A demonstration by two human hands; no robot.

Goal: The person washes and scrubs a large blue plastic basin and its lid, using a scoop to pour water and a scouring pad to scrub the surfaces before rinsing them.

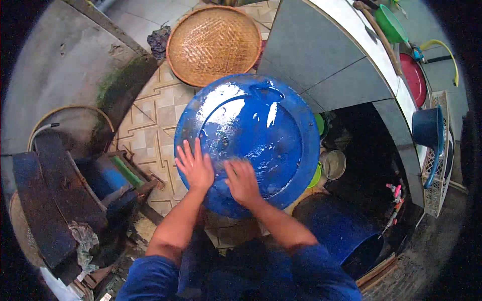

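Observation:
A large round blue plastic lid or drum top [266,145], wet and shiny with a raised inner ring, fills the middle of the view. Flat on its near left part rests my left hand [196,168], fingers spread and holding nothing. My right hand [242,181] is just right of it, low over the same blue surface. Motion smears its fingertips, so whether something small lies under them is hidden. Water glares brightly across the far left of the blue top.
Beyond it leans a round woven bamboo tray [215,45]. A tiled counter [326,55] runs along the right, with a dark opening beneath. A metal pot [333,164] and a blue barrel [336,226] stand there. Dark wooden furniture [55,200] crowds the left. A blue dipper [428,128] hangs at the right.

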